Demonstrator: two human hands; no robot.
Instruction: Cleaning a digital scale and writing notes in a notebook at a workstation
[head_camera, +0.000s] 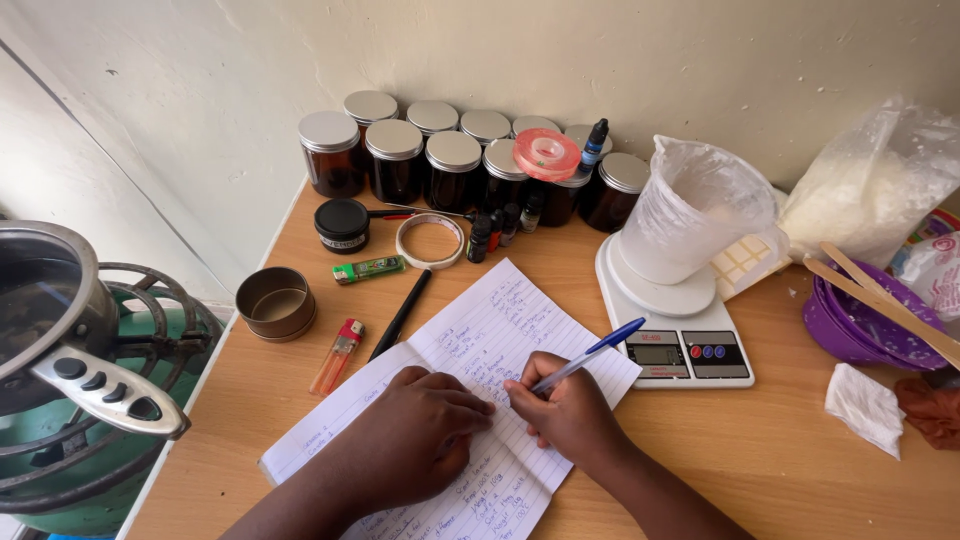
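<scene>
On the lined notebook (500, 400), the right hand (570, 415) is closed around a blue pen (590, 355), tip on the page; the left hand (420, 435) lies flat, open, pinning the paper. Just beyond, a plastic-lined jug (690, 215) sits on the scale (680, 350). Lidded amber jars (450, 165) line the wall; a tin (275, 302) stands empty on the tabletop (780, 450).

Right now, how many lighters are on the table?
2. A green lighter lies beside the tape ring; an orange lighter lies left of the black pen, near the round tin. Others may be hidden.
</scene>
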